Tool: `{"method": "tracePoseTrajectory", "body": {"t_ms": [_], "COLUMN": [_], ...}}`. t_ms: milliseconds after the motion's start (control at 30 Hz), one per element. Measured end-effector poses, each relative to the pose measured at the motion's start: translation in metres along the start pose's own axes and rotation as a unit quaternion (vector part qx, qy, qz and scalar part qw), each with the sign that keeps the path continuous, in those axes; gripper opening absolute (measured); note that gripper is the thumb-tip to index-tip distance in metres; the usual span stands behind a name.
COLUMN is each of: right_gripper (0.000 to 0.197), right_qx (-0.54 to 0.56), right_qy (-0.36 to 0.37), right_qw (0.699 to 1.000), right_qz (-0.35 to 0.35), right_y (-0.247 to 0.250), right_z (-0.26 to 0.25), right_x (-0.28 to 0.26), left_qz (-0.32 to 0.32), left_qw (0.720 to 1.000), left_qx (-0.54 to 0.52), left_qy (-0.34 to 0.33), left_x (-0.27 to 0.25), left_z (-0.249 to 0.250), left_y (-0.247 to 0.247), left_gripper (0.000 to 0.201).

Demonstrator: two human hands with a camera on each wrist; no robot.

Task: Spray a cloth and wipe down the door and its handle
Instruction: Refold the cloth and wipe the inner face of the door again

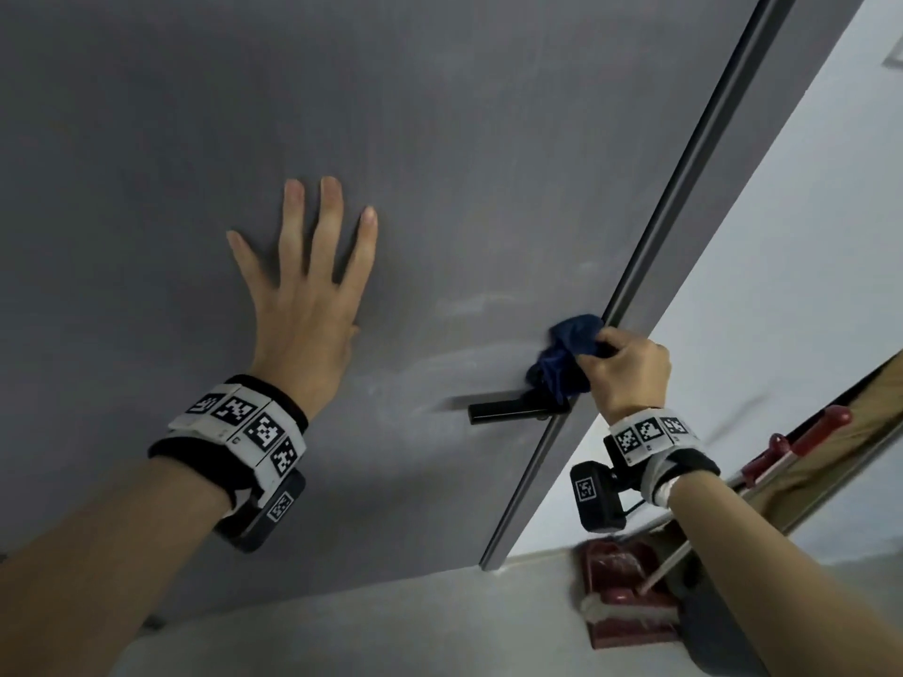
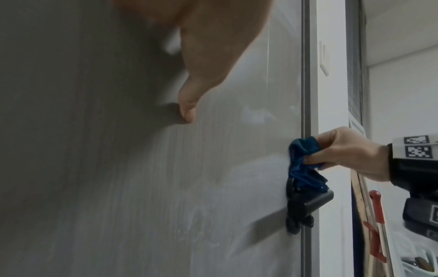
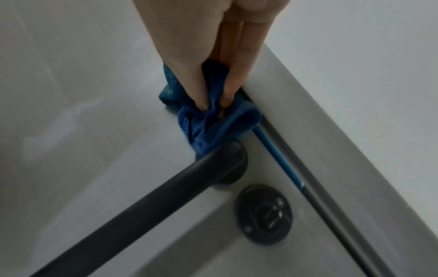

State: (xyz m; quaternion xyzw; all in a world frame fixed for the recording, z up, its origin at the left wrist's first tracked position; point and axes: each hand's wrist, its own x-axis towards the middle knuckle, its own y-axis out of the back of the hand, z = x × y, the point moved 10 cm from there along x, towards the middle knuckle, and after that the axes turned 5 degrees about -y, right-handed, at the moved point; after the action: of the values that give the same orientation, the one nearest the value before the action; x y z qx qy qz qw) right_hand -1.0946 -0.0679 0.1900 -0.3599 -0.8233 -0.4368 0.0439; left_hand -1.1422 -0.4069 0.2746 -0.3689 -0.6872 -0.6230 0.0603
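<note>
A grey door [image 1: 440, 139] fills the head view, with wet streaks near its black lever handle [image 1: 513, 411]. My left hand [image 1: 312, 280] lies flat on the door, fingers spread and straight, well left of the handle. My right hand [image 1: 625, 364] grips a bunched dark blue cloth [image 1: 567, 356] against the door by its right edge, just above the handle's base. In the right wrist view the thumb and fingers [image 3: 196, 82] pinch the cloth [image 3: 213, 127] above the handle [image 3: 142, 200]; a round black lock plate [image 3: 263, 213] sits below. The left wrist view shows the cloth [image 2: 303, 161] over the handle [image 2: 308, 206].
The dark door frame strip [image 1: 684, 188] runs along the door's right edge, with a white wall [image 1: 782, 285] beyond it. A red dustpan [image 1: 620, 579] and a red-handled tool [image 1: 806, 437] stand on the floor to the lower right.
</note>
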Motion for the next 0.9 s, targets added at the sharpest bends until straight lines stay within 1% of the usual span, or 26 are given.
{"method": "tracePoseTrajectory", "body": {"t_ms": [33, 100, 133, 267, 300, 367, 433, 467, 533, 600, 633, 700, 733, 767, 833, 867, 900], "right_gripper": [0.016, 0.012, 0.010, 0.012, 0.011, 0.009, 0.007, 0.009, 0.009, 0.013, 0.016, 0.012, 0.014, 0.022, 0.048, 0.060, 0.065], "right_qx": [0.004, 0.011, 0.015, 0.039, 0.064, 0.141, 0.217, 0.240, 0.257, 0.247, 0.230, 0.169, 0.130, 0.090, 0.020, 0.004, 0.004], "right_qy": [-0.007, -0.014, 0.000, 0.115, 0.130, 0.131, 0.132, 0.135, 0.137, 0.138, 0.144, 0.164, 0.173, 0.177, 0.170, 0.170, 0.174], "right_qw": [1.000, 1.000, 1.000, 0.992, 0.989, 0.981, 0.964, 0.956, 0.949, 0.953, 0.959, 0.971, 0.976, 0.980, 0.984, 0.984, 0.984], "right_qz": [0.010, 0.019, 0.018, -0.036, -0.032, 0.013, 0.078, 0.101, 0.122, 0.107, 0.085, 0.026, 0.001, -0.021, -0.047, -0.048, -0.042], "right_y": [-0.002, -0.010, -0.018, -0.058, -0.057, -0.037, -0.006, 0.008, 0.020, 0.011, -0.001, -0.035, -0.053, -0.072, -0.110, -0.126, -0.139], "right_z": [0.000, -0.004, -0.011, -0.066, -0.081, -0.105, -0.123, -0.131, -0.140, -0.139, -0.136, -0.133, -0.134, -0.136, -0.142, -0.146, -0.149], "right_x": [-0.003, -0.011, -0.017, -0.049, -0.052, -0.046, -0.030, -0.023, -0.014, -0.020, -0.028, -0.052, -0.068, -0.085, -0.123, -0.142, -0.159], "left_qz": [-0.002, -0.002, -0.001, 0.002, 0.003, 0.005, 0.004, 0.004, 0.006, 0.008, 0.008, 0.011, 0.013, 0.016, 0.028, 0.036, 0.045], "left_qw": [1.000, 1.000, 1.000, 1.000, 1.000, 1.000, 1.000, 1.000, 1.000, 1.000, 1.000, 1.000, 1.000, 1.000, 0.999, 0.999, 0.998], "left_qx": [0.001, 0.004, 0.006, 0.008, 0.010, 0.010, 0.003, -0.001, -0.007, -0.015, -0.017, -0.014, -0.010, -0.005, 0.010, 0.015, 0.020], "left_qy": [-0.001, -0.001, -0.002, -0.006, -0.008, -0.009, -0.004, 0.000, 0.007, 0.008, 0.007, -0.006, -0.014, -0.020, -0.030, -0.035, -0.040], "left_x": [0.000, 0.000, 0.001, 0.001, 0.000, 0.000, -0.001, -0.001, 0.000, 0.000, -0.001, -0.006, -0.011, -0.017, -0.030, -0.037, -0.045], "left_z": [0.000, -0.001, -0.001, -0.002, -0.002, -0.003, -0.002, -0.001, 0.002, 0.003, 0.003, 0.003, 0.004, 0.004, 0.003, 0.003, 0.002], "left_y": [0.000, -0.001, -0.002, -0.002, -0.002, -0.001, 0.001, 0.001, 0.002, 0.002, 0.000, -0.007, -0.012, -0.018, -0.033, -0.040, -0.048], "left_gripper": [0.129, 0.129, 0.129, 0.128, 0.128, 0.126, 0.124, 0.123, 0.122, 0.122, 0.122, 0.122, 0.122, 0.120, 0.113, 0.107, 0.102]}}
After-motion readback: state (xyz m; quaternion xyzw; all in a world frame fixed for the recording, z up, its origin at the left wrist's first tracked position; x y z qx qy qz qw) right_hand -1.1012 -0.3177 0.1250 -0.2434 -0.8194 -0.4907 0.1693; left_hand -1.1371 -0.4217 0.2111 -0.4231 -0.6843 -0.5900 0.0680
